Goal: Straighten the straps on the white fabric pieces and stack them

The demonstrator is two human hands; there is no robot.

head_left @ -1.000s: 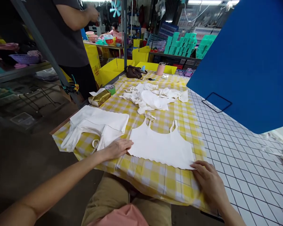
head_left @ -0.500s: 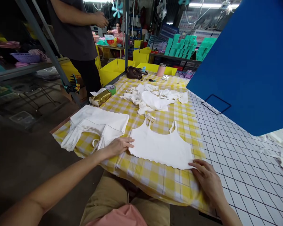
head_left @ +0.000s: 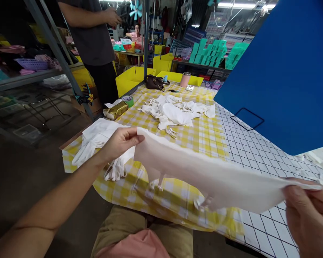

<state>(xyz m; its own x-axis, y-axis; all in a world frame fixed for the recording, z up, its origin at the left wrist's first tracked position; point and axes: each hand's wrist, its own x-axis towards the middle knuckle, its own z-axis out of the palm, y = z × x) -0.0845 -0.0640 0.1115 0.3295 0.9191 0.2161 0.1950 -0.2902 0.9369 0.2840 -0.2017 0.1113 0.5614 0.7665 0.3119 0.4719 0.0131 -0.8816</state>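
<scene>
Both hands, left and right, pinch opposite ends of a white top, stretched above the checked table.

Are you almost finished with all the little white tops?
Not yet, it seems. A neat stack of folded white tops lies at the table's left edge, so those look done. The left hand and right hand each have a grip on one white top, lifted off the yellow checked tablecloth. A rumpled pile of white tops waits farther back.
</scene>
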